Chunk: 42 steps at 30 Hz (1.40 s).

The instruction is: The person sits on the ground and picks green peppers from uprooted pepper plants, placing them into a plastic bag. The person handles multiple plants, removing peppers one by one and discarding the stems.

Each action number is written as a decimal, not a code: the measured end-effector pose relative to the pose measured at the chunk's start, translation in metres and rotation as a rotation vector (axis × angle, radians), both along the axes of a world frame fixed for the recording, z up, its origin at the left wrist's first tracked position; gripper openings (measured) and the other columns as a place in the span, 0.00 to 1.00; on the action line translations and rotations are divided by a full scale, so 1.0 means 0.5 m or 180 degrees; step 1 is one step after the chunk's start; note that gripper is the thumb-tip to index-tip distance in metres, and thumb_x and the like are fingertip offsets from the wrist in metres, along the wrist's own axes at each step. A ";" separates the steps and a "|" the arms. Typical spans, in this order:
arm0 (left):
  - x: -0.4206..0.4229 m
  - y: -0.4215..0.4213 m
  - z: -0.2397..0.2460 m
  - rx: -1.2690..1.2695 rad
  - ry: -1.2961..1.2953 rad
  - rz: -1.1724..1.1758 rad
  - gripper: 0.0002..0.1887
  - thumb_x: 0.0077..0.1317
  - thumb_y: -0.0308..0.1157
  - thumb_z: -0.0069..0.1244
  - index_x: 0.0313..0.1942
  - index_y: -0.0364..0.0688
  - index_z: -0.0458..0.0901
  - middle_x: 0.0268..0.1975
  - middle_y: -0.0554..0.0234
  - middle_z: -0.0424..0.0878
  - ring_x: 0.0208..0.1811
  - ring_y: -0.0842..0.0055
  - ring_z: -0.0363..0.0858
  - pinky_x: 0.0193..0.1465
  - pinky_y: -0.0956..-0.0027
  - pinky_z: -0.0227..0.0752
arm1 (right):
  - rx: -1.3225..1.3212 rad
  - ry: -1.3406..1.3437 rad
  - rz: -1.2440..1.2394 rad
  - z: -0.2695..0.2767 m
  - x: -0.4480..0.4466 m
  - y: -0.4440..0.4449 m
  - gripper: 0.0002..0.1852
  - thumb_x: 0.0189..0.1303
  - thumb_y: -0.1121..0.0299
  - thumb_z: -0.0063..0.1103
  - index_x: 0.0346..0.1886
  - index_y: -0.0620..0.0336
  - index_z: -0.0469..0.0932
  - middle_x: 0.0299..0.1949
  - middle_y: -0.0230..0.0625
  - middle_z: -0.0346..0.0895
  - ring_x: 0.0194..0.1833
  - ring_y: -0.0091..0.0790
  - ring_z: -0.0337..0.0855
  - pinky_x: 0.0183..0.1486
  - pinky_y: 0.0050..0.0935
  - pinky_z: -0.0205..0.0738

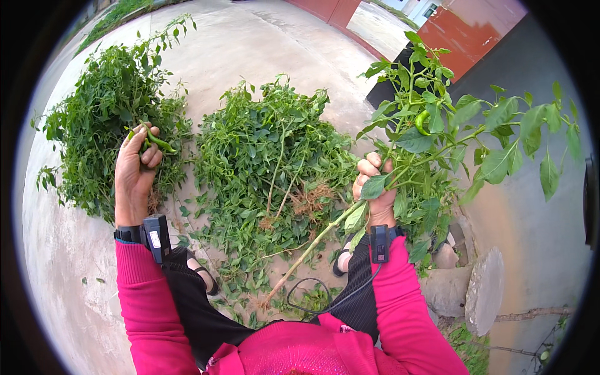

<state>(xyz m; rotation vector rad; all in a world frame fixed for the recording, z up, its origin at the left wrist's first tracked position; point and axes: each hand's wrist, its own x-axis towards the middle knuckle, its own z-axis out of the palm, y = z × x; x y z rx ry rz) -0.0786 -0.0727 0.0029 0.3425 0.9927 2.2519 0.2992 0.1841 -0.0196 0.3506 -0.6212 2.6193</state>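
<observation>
My left hand (139, 157) is closed around a few picked green chili peppers (160, 142), in front of a leafy heap of pepper plants (103, 112) at the left. My right hand (377, 187) grips the stem of an uprooted pepper plant (323, 236). Its leafy branches spread up and to the right, and its root end points down between my feet. A curved green pepper (422, 123) hangs among its leaves. A second heap of pulled pepper plants (262, 140) lies before me, with tangled brown roots (314, 199) at its near side.
Loose leaves litter the concrete ground (225, 42) around my feet. A black cable (309, 311) runs from my right wrist device. Right of me are a round stone slab (485, 290) and a grey wall (525, 154). A red gate (323, 9) stands at the back.
</observation>
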 end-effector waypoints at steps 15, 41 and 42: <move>0.263 0.098 0.089 0.0422 0.0709 -0.1924 0.03 0.65 0.27 0.50 0.38 0.40 0.75 0.30 0.68 0.75 0.15 0.93 0.58 0.15 0.87 0.52 | 0.0284 -0.0935 0.0549 -0.079 -0.053 -0.047 0.14 0.63 0.59 0.55 0.34 0.60 0.68 0.26 0.25 0.61 0.14 0.12 0.58 0.17 0.16 0.55; 0.273 0.157 0.072 -0.0452 0.0827 -0.1487 0.08 0.58 0.28 0.58 0.36 0.40 0.77 0.24 0.73 0.76 0.22 0.88 0.69 0.20 0.81 0.59 | 0.0418 -0.1308 0.0621 -0.156 -0.077 -0.072 0.19 0.63 0.53 0.52 0.45 0.60 0.74 0.31 0.25 0.62 0.17 0.14 0.62 0.17 0.15 0.54; 0.268 0.158 0.071 -0.0605 0.1269 -0.1112 0.09 0.56 0.27 0.59 0.35 0.37 0.79 0.27 0.69 0.80 0.25 0.84 0.74 0.25 0.78 0.66 | 0.0373 -0.1328 0.0585 -0.153 -0.074 -0.071 0.19 0.62 0.53 0.53 0.45 0.60 0.73 0.31 0.25 0.63 0.17 0.13 0.63 0.18 0.14 0.54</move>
